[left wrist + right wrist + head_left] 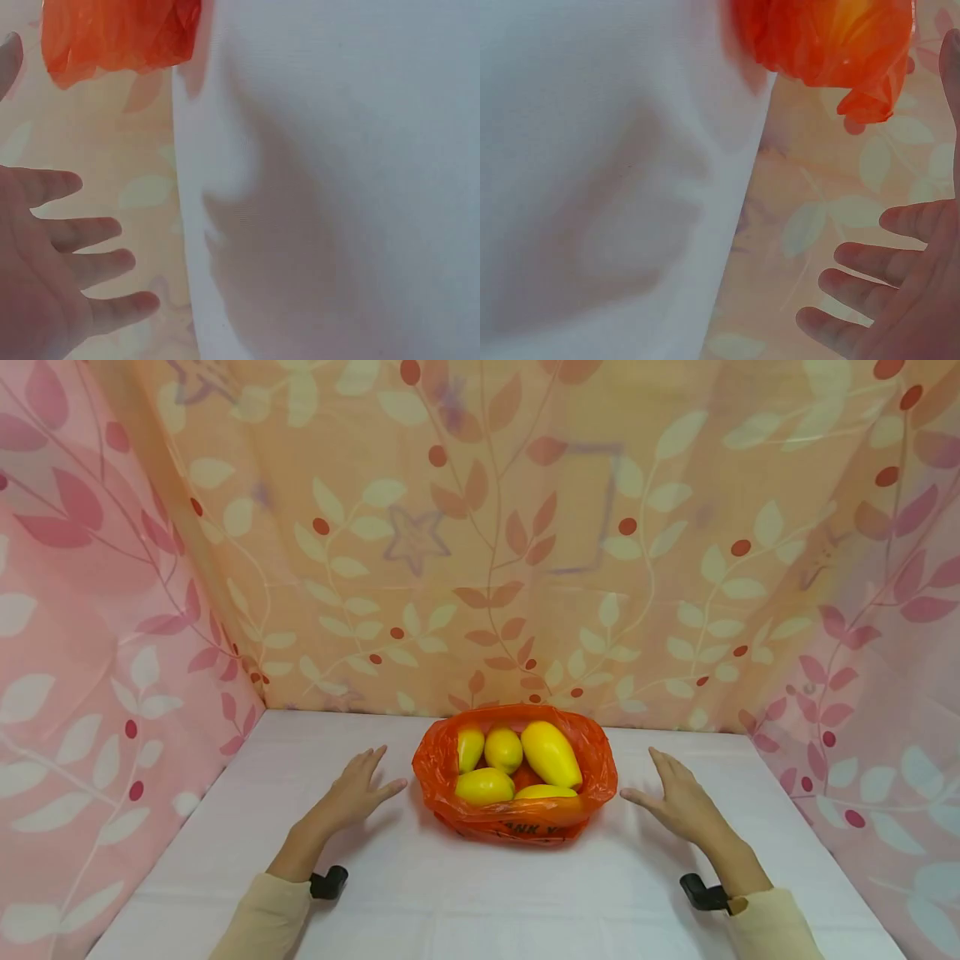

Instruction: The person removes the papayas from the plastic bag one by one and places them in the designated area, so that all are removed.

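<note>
An orange-red plastic bag (510,818) stands on the table with its mouth spread wide. Several yellow fruits, mango-like in shape, lie inside it; the largest yellow fruit (551,753) leans at the bag's right side. To the left of the bag, my left hand (363,789) hovers with fingers spread, apart from it. My right hand (675,797) mirrors this on the other side, its thumb near the bag without visible contact. Both wrist views show the palm, left (34,270) and right (915,292), holding nothing, with part of the bag above.
White cloth covers the table (480,902). Behind it hangs an orange leaf-patterned curtain (487,568), with pink patterned curtains at the left (90,652) and right (892,693). A black wrist mount (328,883) sits on the left wrist, another black mount (703,893) on the right.
</note>
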`<move>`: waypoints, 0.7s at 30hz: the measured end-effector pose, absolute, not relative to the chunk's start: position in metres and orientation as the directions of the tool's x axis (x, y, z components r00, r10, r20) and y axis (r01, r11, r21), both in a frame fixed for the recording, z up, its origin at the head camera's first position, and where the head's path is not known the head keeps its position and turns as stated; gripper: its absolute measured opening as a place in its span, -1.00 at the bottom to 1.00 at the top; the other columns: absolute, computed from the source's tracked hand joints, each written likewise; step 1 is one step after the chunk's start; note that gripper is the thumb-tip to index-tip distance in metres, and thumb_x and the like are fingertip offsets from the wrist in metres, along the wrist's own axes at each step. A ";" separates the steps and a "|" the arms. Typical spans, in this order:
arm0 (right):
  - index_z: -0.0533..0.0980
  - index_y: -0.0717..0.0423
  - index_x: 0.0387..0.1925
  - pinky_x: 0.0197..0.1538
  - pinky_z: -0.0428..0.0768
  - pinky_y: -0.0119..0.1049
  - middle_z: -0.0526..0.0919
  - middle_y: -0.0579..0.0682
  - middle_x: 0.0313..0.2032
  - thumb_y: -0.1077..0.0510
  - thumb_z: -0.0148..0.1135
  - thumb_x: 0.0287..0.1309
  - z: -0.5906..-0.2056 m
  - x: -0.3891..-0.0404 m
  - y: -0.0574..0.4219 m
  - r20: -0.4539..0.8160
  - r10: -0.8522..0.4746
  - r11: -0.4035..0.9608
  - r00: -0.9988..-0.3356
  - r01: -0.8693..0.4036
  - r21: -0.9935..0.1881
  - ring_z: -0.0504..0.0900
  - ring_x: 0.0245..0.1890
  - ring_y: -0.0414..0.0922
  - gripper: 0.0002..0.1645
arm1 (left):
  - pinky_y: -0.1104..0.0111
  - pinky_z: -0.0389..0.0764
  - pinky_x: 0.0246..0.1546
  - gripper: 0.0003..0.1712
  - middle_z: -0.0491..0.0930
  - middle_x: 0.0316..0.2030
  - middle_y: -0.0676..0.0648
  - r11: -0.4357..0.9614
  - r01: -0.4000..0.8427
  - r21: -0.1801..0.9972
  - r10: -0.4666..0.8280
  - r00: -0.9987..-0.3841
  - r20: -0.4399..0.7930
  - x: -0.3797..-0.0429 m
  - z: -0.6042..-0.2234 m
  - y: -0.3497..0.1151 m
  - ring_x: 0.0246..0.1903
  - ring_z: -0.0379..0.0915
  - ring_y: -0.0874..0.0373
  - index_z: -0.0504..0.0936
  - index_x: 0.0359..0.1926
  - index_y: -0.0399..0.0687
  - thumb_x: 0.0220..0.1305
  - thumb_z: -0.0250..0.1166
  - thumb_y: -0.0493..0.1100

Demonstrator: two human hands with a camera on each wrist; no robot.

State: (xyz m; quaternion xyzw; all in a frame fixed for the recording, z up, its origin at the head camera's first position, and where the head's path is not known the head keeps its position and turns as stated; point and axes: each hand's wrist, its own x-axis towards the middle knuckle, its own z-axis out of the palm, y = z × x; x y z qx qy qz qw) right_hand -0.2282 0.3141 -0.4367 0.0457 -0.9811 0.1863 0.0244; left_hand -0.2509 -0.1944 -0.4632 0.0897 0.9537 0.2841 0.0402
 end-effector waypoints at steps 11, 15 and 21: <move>-0.06 0.28 0.49 0.24 0.21 0.48 0.05 0.46 0.42 -0.48 0.16 0.08 -0.423 -0.236 0.309 0.040 -0.079 0.904 -0.996 -0.088 -0.419 0.08 0.37 0.44 0.28 | -0.28 0.01 0.41 -0.02 0.02 0.48 -0.36 0.704 0.106 0.702 0.198 -0.979 -0.050 -0.258 -0.463 -0.191 0.46 -0.10 -0.37 -0.02 0.52 -0.17 0.35 0.08 0.30; -0.06 0.26 0.49 0.24 0.20 0.48 0.04 0.44 0.43 -0.47 0.15 0.09 -0.420 -0.239 0.306 0.038 -0.083 0.900 -0.996 -0.091 -0.427 0.07 0.38 0.43 0.26 | -0.31 0.01 0.39 -0.04 0.00 0.49 -0.34 0.688 0.072 0.722 0.184 -0.980 -0.078 -0.262 -0.462 -0.191 0.46 -0.11 -0.36 -0.05 0.53 -0.10 0.35 0.07 0.30; -0.09 0.24 0.51 0.25 0.19 0.48 0.03 0.42 0.44 -0.44 0.16 0.12 -0.412 -0.244 0.301 0.045 -0.095 0.889 -0.994 -0.105 -0.446 0.06 0.39 0.43 0.24 | -0.34 0.03 0.37 -0.04 0.06 0.47 -0.35 0.668 0.067 0.741 0.176 -0.982 -0.070 -0.265 -0.456 -0.190 0.45 -0.07 -0.38 -0.05 0.54 -0.04 0.34 0.04 0.34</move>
